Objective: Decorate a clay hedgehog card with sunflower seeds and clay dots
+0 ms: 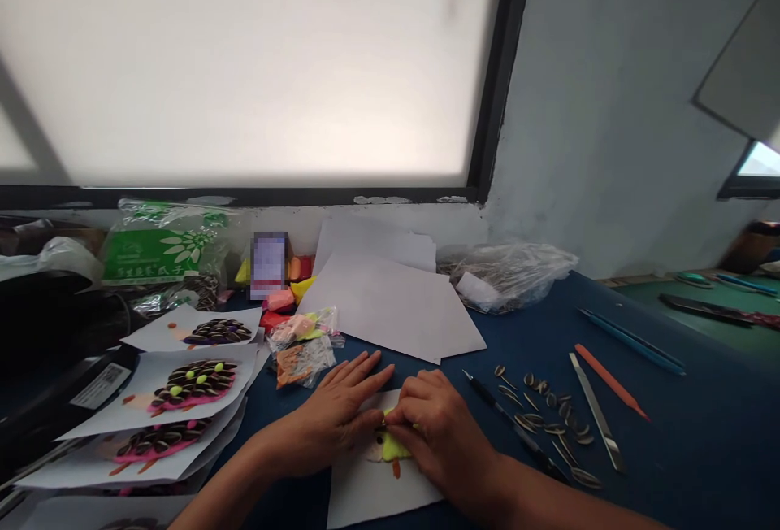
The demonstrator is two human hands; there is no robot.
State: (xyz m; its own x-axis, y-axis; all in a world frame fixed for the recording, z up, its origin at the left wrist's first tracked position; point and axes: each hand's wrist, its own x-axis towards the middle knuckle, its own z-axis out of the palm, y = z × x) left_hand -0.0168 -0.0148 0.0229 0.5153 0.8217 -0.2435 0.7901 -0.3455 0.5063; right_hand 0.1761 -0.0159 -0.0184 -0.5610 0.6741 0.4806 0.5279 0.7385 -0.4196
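Observation:
A white sheet of paper [371, 493] lies before me, with a flattened yellow clay shape [393, 447], a pale clay part with a dark dot, and a small brown clay piece [396, 469] on it. My left hand [344, 404] rests flat on the paper's upper left, fingers stretched out, thumb beside the yellow clay. Bent over the clay from the right is my right hand [435, 424], its thumb and fingers pinched together at the clay's upper edge. Whatever sits between those fingertips is too small to make out. Loose sunflower seeds [566, 414] lie right of the hand.
Finished seed-and-clay hedgehog pictures [195, 384] overlap at left. Bagged clay [305, 351], a phone-like screen [269, 266] and a green seed bag [162, 249] stand behind. Blank sheets [396, 302] lie ahead. At right are a black pen [512, 424], metal blade [597, 412], orange tool [613, 382] and blue tweezers [634, 341].

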